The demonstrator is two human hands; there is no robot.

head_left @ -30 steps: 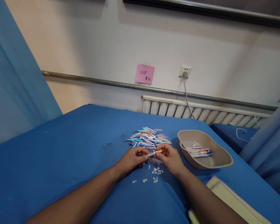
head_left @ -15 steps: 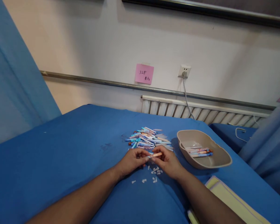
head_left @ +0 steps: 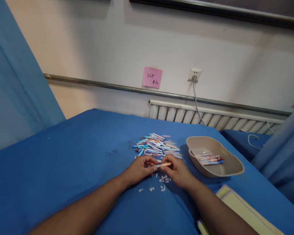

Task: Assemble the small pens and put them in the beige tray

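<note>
Centrally, a person's two bare hands met over a blue cloth, with one slim orange-and-white pen held between them. The pen lay almost level, running left to right, its right end tipped slightly up. The left hand had its thumb and fingers closed on the pen's left end. The right hand held it farther along, the fingers curled in behind the orange part and the thumb in front and below. Both sets of fingers were nearly closed, parted only by about the thickness of the barrel. The pen's tip was hidden by the left fingers.

Just beyond the hands, a loose heap of pens in white, blue, teal, pink and orange was spread on the cloth. Nearer the person, just below the fingers, small white pieces were scattered, too small to identify. To the right of the right hand stood a beige basin with several pens lying inside. A folded yellow cloth with purple edging lay at the lower right, partly behind the right forearm. Behind everything, a pink note with handwriting was stuck to a pale wall, left of a socket with a plugged-in cord.
</note>
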